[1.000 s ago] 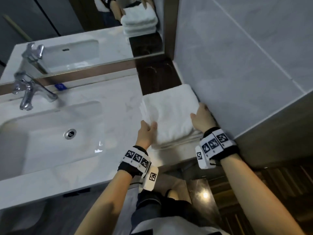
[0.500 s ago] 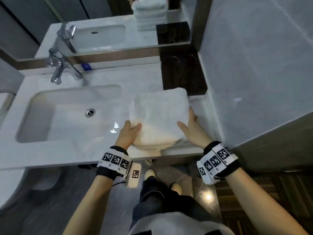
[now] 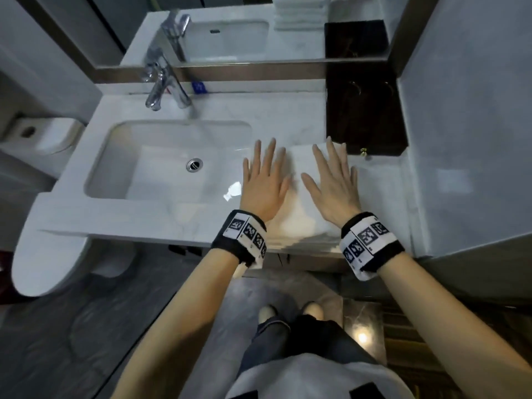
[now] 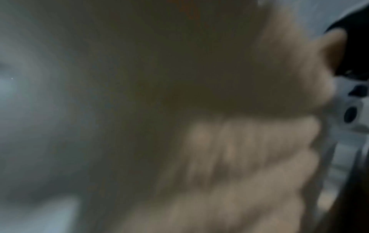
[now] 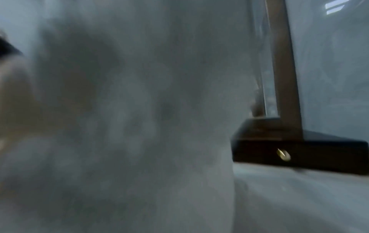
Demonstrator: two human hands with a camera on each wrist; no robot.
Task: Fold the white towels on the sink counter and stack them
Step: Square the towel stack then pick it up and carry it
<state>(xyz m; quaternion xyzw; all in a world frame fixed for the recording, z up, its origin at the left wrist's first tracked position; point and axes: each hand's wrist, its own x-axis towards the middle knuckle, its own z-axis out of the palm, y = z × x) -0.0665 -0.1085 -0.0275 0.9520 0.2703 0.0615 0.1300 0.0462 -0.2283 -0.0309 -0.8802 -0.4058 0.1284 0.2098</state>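
A stack of folded white towels (image 3: 299, 223) lies on the right part of the marble sink counter (image 3: 149, 226), between the basin and the side wall. Both hands lie flat on top of the stack, fingers straight and spread. My left hand (image 3: 263, 180) covers its left side, my right hand (image 3: 334, 182) its right side. The wrist views are blurred: the left one shows the stack's layered edge (image 4: 239, 165) from close up, the right one a white towel surface (image 5: 139, 126).
A white basin (image 3: 161, 168) with a chrome tap (image 3: 161, 79) is to the left. A dark wooden box (image 3: 365, 110) with a brass knob stands behind the towels, also the box (image 5: 299, 146) in the right wrist view. A grey wall (image 3: 466, 110) bounds the right. A toilet (image 3: 46, 254) stands at far left.
Both hands let go of the stack's sides and now lie flat on its top. The stack has shifted left, away from the side wall.
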